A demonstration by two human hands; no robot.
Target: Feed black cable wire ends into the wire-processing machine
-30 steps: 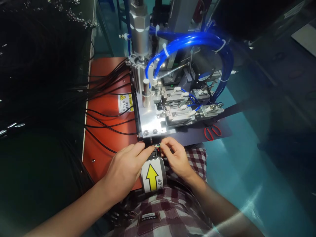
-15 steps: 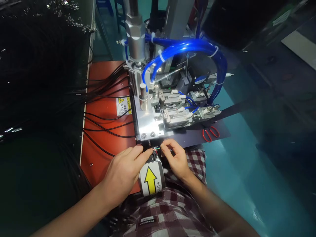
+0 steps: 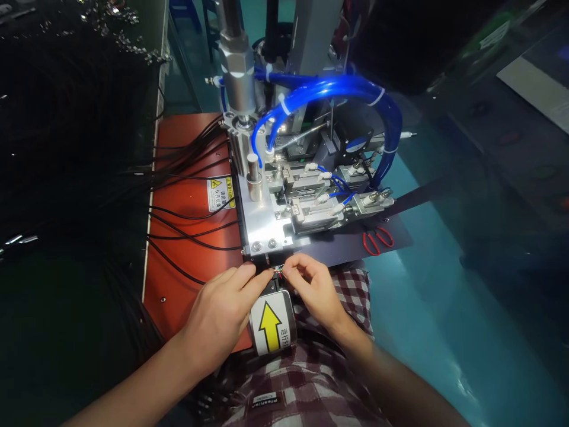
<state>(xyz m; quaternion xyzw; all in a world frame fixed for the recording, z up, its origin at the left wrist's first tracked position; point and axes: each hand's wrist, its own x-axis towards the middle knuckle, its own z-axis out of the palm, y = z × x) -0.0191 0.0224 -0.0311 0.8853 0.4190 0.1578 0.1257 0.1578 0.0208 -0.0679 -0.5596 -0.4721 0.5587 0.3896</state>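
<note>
Thin coloured wires [image 3: 278, 270] show between my fingertips at the front edge of a metal machine [image 3: 262, 222]. My left hand [image 3: 224, 308] lies beside the machine's front, its thumb and finger closed on the left end of the wires. From the right, my right hand [image 3: 315, 290] pinches the other end between thumb and index finger. Just below the wires is a small black part [image 3: 274, 284], partly covered by my fingers. A white cover with a yellow arrow [image 3: 271, 326] sits under it, between my wrists.
Black cables [image 3: 191, 237] run across the orange plate [image 3: 173, 267] at left. Blue air hoses [image 3: 329, 89] arch over the cylinders [image 3: 311, 213]. Red-handled scissors [image 3: 378, 241] lie on the dark plate [image 3: 351, 246] at right.
My right hand has moved slightly left, closer to my left fingertips, and less of the wires shows between them. The whole view has shifted a little.
</note>
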